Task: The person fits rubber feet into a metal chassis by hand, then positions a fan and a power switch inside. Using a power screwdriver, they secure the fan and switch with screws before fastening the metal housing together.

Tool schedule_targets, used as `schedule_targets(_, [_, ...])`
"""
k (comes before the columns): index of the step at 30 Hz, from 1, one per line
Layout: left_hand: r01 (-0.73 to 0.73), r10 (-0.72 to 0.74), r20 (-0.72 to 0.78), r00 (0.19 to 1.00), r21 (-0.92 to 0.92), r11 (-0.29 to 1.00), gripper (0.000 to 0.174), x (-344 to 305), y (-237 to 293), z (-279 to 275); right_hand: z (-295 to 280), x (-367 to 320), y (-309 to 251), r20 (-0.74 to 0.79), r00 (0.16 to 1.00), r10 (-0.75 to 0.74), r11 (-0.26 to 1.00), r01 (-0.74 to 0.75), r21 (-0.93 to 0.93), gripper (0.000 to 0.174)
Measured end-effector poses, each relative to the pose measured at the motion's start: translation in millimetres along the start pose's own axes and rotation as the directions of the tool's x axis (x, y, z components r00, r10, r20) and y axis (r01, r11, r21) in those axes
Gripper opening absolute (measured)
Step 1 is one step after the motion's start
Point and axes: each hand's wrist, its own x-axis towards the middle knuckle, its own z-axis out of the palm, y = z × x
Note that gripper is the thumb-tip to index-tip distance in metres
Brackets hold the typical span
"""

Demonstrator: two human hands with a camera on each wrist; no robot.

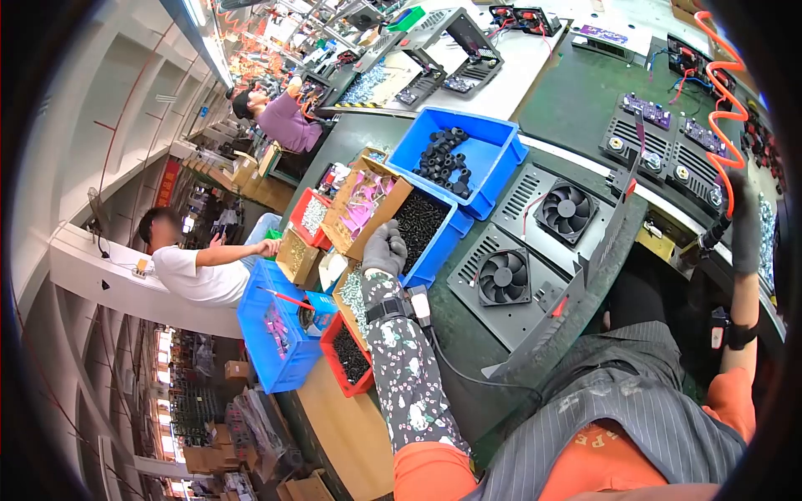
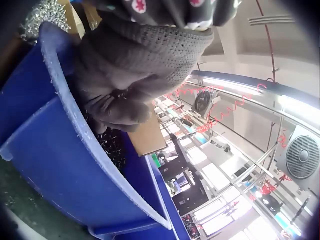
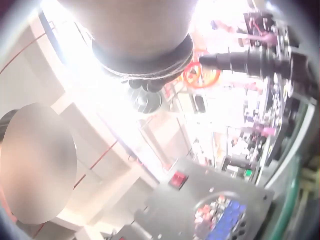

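Observation:
My left hand (image 1: 386, 249), in a grey glove, is at the blue bin of black screws (image 1: 422, 224). In the left wrist view its fingers are curled toward the thumb over the bin's rim (image 2: 75, 117), with small dark screws showing between them. My right hand (image 1: 743, 225), also gloved, is raised at the far right and blurred. It is beside a black electric screwdriver (image 1: 714, 234) hanging on an orange coiled cord (image 1: 725, 92); in the right wrist view the screwdriver (image 3: 250, 62) stands apart from the fingers.
Two black fans (image 1: 505, 277) sit on a grey metal panel (image 1: 468, 271) before me. Another blue bin (image 1: 510, 159) holds black rubber parts. A cardboard box (image 1: 341, 225) of pink parts and red trays (image 1: 351, 386) flank my left arm. Two people are seated beyond.

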Motion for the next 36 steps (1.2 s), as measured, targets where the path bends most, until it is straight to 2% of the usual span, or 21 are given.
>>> schedule_targets(1, [0.043,-0.036,0.072,0.997,-0.096,0.994,0.014,1,3,-3,3,-6,7,0.124,0.953,0.278,0.928,-0.299,0.223,0.044])
schedule_targets(2, [0.092,-0.065,0.145,0.987,-0.188,0.978,0.014,1,4,-6,6,-6,39,0.242,0.956,0.163,0.977,-0.191,0.095,0.044])
schedule_targets(4, [0.084,-0.043,0.163,0.986,-0.253,0.964,0.016,-4,8,-2,7,-10,23,0.502,0.785,0.363,0.872,-0.476,0.114,0.036])
schedule_targets(5, [0.101,-0.063,0.168,0.984,-0.229,0.968,0.016,-4,12,-2,7,-8,17,0.507,0.783,0.360,0.872,-0.475,0.114,0.036])
schedule_targets(6, [0.117,-0.082,0.175,0.981,-0.205,0.972,0.018,-4,14,-3,7,-2,10,0.683,0.696,0.220,0.926,-0.368,0.077,0.031])
schedule_targets(7, [0.057,-0.035,0.154,0.987,-0.138,0.989,0.020,-1,13,-7,8,3,2,0.825,0.559,0.086,0.966,-0.248,0.067,0.025])
schedule_targets(8, [0.055,-0.032,0.157,0.987,-0.140,0.989,0.020,2,13,-11,11,4,-16,0.824,0.560,0.084,0.967,-0.245,0.068,0.025])
schedule_targets(10, [0.077,-0.039,0.208,0.977,-0.181,0.980,0.022,11,13,-17,18,7,-51,0.752,0.414,0.513,0.858,-0.287,-0.426,0.020])
schedule_targets(12, [0.057,-0.013,0.200,0.980,-0.217,0.974,0.018,10,9,-17,18,16,-50,0.757,0.391,0.524,0.851,-0.280,-0.444,0.024])
schedule_targets(14, [0.076,-0.020,0.195,0.981,-0.281,0.957,0.014,2,9,-13,24,28,-48,0.736,0.194,0.648,0.757,-0.063,-0.650,0.027])
schedule_targets(15, [0.068,-0.020,0.172,0.985,-0.273,0.960,0.012,3,9,-13,26,36,-30,0.736,0.069,0.673,0.739,-0.029,-0.673,0.041])
schedule_targets(16, [0.066,-0.017,0.176,0.984,-0.273,0.960,0.012,-1,9,-10,31,37,-28,0.737,0.073,0.672,0.740,-0.029,-0.672,0.041])
schedule_targets(23, [-0.032,0.041,0.018,0.999,-0.336,0.941,0.016,-12,8,-1,49,41,-18,0.584,-0.240,0.775,0.603,0.008,-0.798,0.063])
schedule_targets(24, [-0.024,0.029,0.012,1.000,-0.314,0.949,0.018,-5,8,-4,55,39,0,0.584,-0.238,0.777,0.602,0.008,-0.798,0.063])
schedule_targets(25, [-0.023,0.029,0.014,0.999,-0.314,0.949,0.018,3,6,-6,62,37,24,0.526,-0.293,0.798,0.560,0.040,-0.827,0.050])
schedule_targets(27, [-0.135,0.142,-0.172,0.975,0.052,0.990,0.018,13,2,-7,63,34,32,0.465,-0.346,0.815,0.517,0.073,-0.853,0.036])
schedule_targets(28, [-0.134,0.141,-0.171,0.975,0.053,0.990,0.018,12,1,-8,63,33,32,0.481,-0.358,0.800,0.521,0.018,-0.853,0.033])
schedule_targets(31, [-0.077,0.077,0.016,0.997,-0.009,0.997,0.009,-10,0,-3,60,30,30,0.524,-0.392,0.756,0.512,-0.143,-0.847,0.022])
schedule_targets(32, [-0.074,0.074,0.018,0.997,-0.010,0.997,0.009,-13,1,-3,58,32,30,0.521,-0.391,0.759,0.509,-0.144,-0.849,0.022])
schedule_targets(34, [0.003,0.049,0.140,0.989,-0.347,0.938,0.007,-17,1,-2,53,37,28,0.554,-0.410,0.724,0.534,-0.176,-0.827,0.025])
schedule_targets(36, [0.053,0.049,0.216,0.975,-0.442,0.896,0.009,-12,5,-6,45,38,22,0.537,-0.423,0.730,0.501,-0.205,-0.841,0.028])
